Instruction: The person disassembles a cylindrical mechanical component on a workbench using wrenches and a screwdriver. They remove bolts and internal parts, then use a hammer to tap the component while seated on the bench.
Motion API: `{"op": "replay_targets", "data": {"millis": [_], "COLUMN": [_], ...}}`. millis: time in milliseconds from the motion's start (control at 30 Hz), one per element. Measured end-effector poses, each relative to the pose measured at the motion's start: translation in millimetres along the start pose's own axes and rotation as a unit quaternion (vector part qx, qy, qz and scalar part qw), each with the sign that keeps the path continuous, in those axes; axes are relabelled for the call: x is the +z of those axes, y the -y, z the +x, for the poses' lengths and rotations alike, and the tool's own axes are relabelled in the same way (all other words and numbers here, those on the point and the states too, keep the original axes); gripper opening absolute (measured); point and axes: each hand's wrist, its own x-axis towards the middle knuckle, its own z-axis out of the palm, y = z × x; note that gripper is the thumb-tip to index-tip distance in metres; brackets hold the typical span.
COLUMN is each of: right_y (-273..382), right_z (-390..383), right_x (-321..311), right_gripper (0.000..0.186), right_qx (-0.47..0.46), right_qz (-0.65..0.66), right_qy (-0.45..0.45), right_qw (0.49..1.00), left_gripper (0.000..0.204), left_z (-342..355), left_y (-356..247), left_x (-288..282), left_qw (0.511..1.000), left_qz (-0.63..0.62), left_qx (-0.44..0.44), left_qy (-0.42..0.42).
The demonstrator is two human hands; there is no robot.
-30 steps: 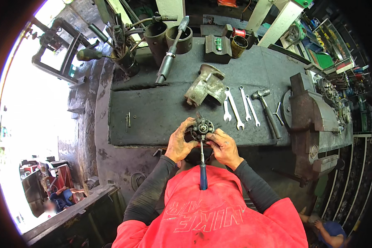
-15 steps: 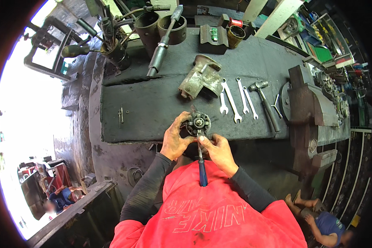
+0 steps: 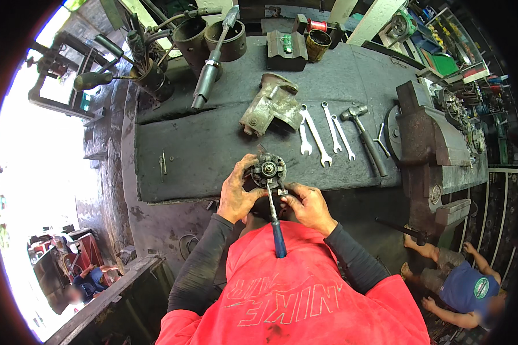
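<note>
Holding a round metal part [image 3: 269,168] just above the near edge of the counter [image 3: 195,158], the left hand [image 3: 237,192] has its fingers curved around the left side of this piece. The part is dark and looks oily, with a notched rim and a shinier, ring-shaped centre. The right hand [image 3: 311,208] is at its lower right side, and there the fingers are closed in a pinch on a small metal block [image 3: 282,192], pale and squarish. Between the two hands, a screwdriver [image 3: 278,237] has its thin steel shaft against the lower rim of the part, while its smooth blue handle reaches down to the red shirt [image 3: 288,276].

Beyond the hands, on the black, worn surface, lies a grey cast-metal housing [image 3: 269,106], rough and tubular, with a flange at its upper end. To the right of it are four shiny combination wrenches [image 3: 316,134], slim and straight, and next a hammer [image 3: 370,146] with a dull steel head and a dark handle. A heavy brown vise [image 3: 423,141], blocky in shape, stands at the right side.
</note>
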Motion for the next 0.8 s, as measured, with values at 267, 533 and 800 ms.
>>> {"op": "replay_targets", "data": {"millis": [267,533,800], "right_y": [7,37,36], "right_z": [-35,-36,-85], "right_x": [19,-46,-88], "right_gripper": [0.043,0.033,0.036], "right_qx": [0.213,0.24,0.192], "right_qz": [0.211,0.089,-0.206], "right_qy": [0.11,0.146,0.112], "right_qw": [0.948,0.956,0.953], "left_gripper": [0.086,0.082,0.082], "left_z": [-1,2,-4], "left_y": [2,2,-14], "left_x": [0,5,14], "left_qw": [1.0,0.996,0.998], "left_qz": [0.005,0.064,0.011], "left_qx": [0.004,0.053,-0.046], "left_qy": [-0.024,0.011,-0.05]}}
